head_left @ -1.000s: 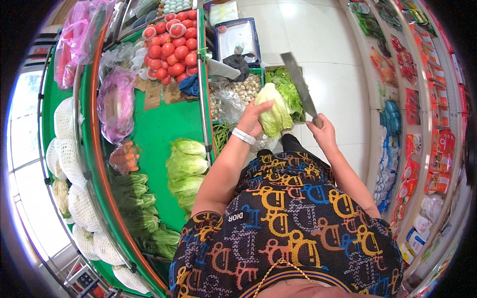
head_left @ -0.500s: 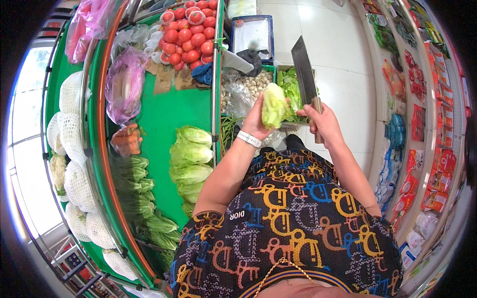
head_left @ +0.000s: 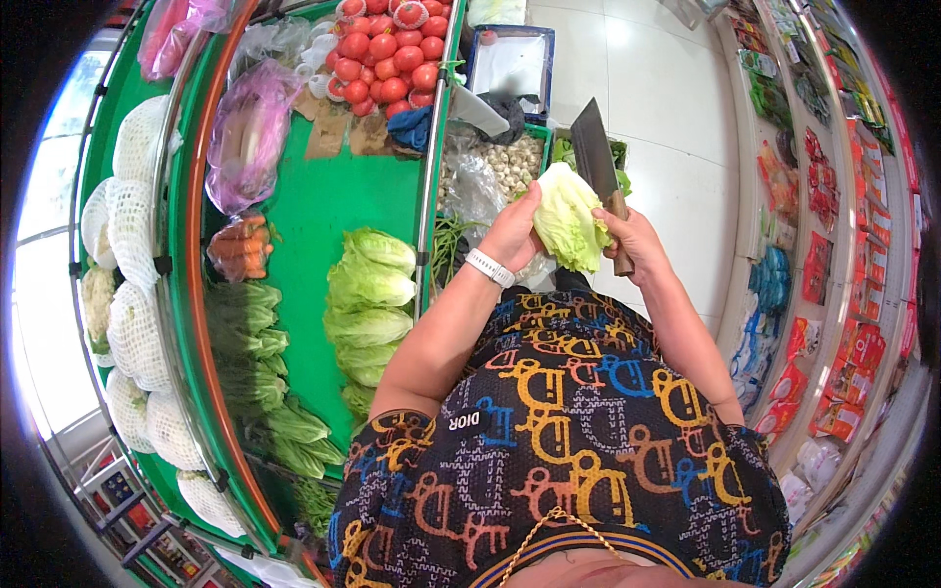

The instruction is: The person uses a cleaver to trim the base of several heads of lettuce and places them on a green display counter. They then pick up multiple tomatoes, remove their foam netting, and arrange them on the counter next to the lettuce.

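Note:
A pale green head of lettuce is held up in front of me by my left hand, whose fingers close round its left side. My right hand grips the wooden handle of a cleaver, its dark broad blade pointing up and away. The right fingertips also touch the lettuce's right edge. On the green shelf at my left lies a row of similar lettuce heads.
Red tomatoes, bagged carrots and leafy greens lie on the left stand. Garlic sits in a crate ahead, near a blue-rimmed tray. Shelves of packets line the right side.
The lettuce has turned to show a broader, leafier side and shifted right, against my right fingers. My right hand with the cleaver has moved slightly nearer to me.

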Demonstrator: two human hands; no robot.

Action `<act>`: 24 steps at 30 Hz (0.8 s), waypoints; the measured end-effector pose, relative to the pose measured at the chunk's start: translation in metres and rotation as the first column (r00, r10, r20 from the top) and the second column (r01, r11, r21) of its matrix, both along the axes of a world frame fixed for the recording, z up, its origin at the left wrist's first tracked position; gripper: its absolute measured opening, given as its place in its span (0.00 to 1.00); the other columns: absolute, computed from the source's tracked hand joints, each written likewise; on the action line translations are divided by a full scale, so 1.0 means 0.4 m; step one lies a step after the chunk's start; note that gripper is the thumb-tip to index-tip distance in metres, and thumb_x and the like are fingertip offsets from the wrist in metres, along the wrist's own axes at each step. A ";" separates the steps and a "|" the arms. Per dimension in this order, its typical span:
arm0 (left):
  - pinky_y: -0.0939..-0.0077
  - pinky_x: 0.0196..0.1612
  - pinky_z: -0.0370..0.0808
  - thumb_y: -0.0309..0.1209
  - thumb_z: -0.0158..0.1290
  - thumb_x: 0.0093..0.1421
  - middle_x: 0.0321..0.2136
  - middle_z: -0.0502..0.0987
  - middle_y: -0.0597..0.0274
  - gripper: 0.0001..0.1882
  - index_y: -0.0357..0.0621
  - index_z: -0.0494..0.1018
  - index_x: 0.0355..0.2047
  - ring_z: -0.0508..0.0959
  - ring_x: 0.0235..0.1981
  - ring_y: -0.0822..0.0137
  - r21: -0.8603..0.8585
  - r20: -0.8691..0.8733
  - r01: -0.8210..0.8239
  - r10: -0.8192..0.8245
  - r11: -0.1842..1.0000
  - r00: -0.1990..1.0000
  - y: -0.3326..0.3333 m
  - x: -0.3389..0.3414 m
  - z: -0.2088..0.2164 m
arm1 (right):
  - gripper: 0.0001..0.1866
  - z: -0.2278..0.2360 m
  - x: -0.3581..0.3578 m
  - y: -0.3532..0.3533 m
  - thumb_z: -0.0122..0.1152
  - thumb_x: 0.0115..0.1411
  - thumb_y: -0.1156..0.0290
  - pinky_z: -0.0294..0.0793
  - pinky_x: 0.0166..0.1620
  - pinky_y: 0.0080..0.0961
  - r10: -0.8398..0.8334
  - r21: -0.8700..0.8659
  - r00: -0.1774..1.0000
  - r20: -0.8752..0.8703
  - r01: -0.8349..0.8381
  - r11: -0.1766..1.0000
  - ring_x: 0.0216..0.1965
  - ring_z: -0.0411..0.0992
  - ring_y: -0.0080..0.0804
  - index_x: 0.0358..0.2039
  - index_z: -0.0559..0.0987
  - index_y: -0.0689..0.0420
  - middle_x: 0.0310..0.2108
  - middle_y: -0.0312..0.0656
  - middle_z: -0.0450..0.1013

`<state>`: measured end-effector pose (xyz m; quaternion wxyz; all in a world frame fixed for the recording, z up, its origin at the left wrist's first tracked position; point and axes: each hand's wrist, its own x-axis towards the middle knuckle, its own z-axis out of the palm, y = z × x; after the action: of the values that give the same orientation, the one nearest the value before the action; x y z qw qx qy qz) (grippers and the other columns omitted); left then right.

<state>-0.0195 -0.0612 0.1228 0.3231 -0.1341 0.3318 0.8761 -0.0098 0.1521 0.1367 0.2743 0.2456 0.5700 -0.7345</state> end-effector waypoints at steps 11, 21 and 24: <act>0.63 0.53 0.80 0.45 0.37 0.75 0.52 0.77 0.50 0.26 0.35 0.66 0.60 0.81 0.50 0.59 -0.144 -0.085 0.140 -0.153 0.980 0.985 -0.024 -0.064 0.003 | 0.15 0.001 0.021 0.074 0.70 0.58 0.66 0.63 0.21 0.16 -0.019 0.123 0.997 -0.076 0.029 0.992 0.19 0.62 0.15 0.40 0.74 0.56 0.25 0.29 0.68; 0.59 0.69 0.60 0.58 0.46 0.69 0.66 0.62 0.38 0.44 0.34 0.52 0.70 0.63 0.67 0.49 -0.697 -0.334 0.152 -0.505 0.701 0.796 0.030 -0.179 -0.110 | 0.12 -0.036 0.058 0.186 0.64 0.63 0.66 0.61 0.18 0.13 -0.118 0.190 0.986 -0.117 0.139 0.972 0.15 0.59 0.13 0.42 0.73 0.57 0.23 0.28 0.67; 0.59 0.70 0.57 0.64 0.46 0.65 0.69 0.55 0.36 0.50 0.34 0.51 0.70 0.57 0.70 0.48 -0.866 -0.243 -0.017 -0.391 0.500 0.888 0.092 -0.147 -0.144 | 0.11 -0.044 0.068 0.187 0.64 0.64 0.67 0.61 0.18 0.13 -0.156 0.211 0.980 -0.121 0.179 0.961 0.16 0.60 0.13 0.41 0.73 0.57 0.23 0.28 0.68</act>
<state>-0.0782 -0.0245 0.0651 0.2344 -0.0498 0.7885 0.5664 0.0174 0.2269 0.1193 0.1524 0.2838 0.6386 -0.6989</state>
